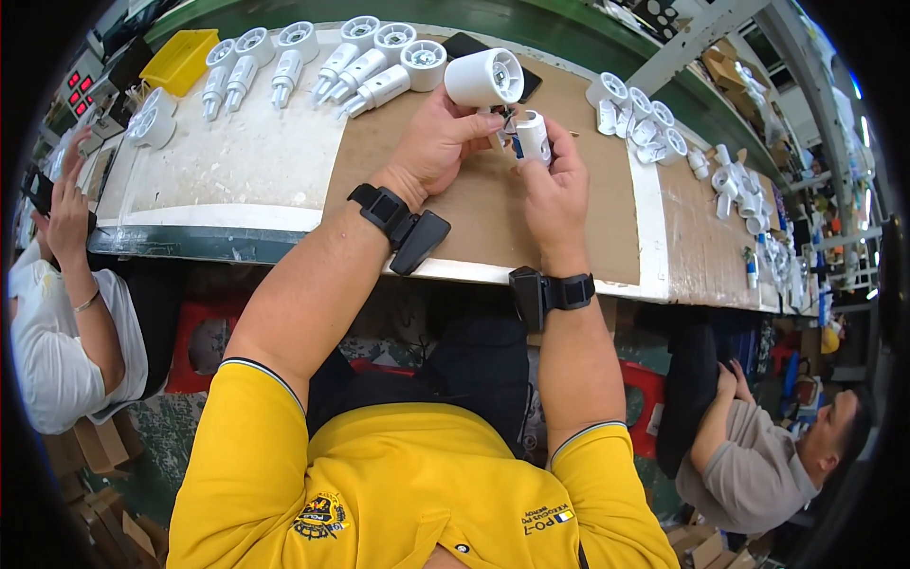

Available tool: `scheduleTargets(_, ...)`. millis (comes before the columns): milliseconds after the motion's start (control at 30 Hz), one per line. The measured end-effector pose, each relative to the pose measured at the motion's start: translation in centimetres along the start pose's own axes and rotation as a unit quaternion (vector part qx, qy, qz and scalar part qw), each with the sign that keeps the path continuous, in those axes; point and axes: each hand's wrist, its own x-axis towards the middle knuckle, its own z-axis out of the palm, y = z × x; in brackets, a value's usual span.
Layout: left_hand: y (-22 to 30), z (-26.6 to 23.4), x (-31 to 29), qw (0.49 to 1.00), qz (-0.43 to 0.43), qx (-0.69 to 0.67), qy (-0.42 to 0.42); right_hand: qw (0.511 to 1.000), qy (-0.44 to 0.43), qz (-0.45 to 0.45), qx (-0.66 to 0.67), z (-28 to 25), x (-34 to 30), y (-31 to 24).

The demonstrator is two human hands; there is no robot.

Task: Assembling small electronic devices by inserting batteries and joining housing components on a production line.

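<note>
Holding white cylindrical housing point(477, 78) over brown cardboard sheet point(464, 228) with narrowed fingers of left hand point(438, 144); pinching curved white cover point(535, 139) beside it, over same sheet, in right hand point(555, 188). Counted 6 white housing-and-handle assemblies point(287, 74) near sheet's far-left corner, 4 white units point(638, 103) near far-right.

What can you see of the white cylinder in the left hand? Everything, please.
The white cylinder is short, wide and smooth, and looks like plastic. Its round end at the right has a thick rim around a recess, with inner detail too small to make out. It lies roughly sideways in the picture, that end turned right, above the far part of the brown sheet. The left hand touches it from below. Small dark parts show beneath it; how they attach is unclear.
</note>
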Motion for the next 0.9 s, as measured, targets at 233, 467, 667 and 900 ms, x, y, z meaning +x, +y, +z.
scheduleTargets(233,0.9,-1.2,0.0,0.999,-0.041,0.033,-0.005,0.966,-0.122,-0.105,-0.202,-2.5,0.8,-1.0)
scheduleTargets(467,2.4,-1.0,-0.4,0.992,0.001,0.120,-0.045,0.948,-0.288,0.091,-0.105,-3.6,2.4,-3.7)
scheduleTargets(667,2.8,0.1,-1.2,0.953,0.011,0.289,-0.091,0.921,-0.247,0.296,0.056,-5.5,2.2,-1.5)
scheduleTargets(900,1.9,0.9,-1.4,0.926,0.052,0.354,-0.118,0.895,-0.281,0.296,-0.182,-4.7,3.7,-3.6)
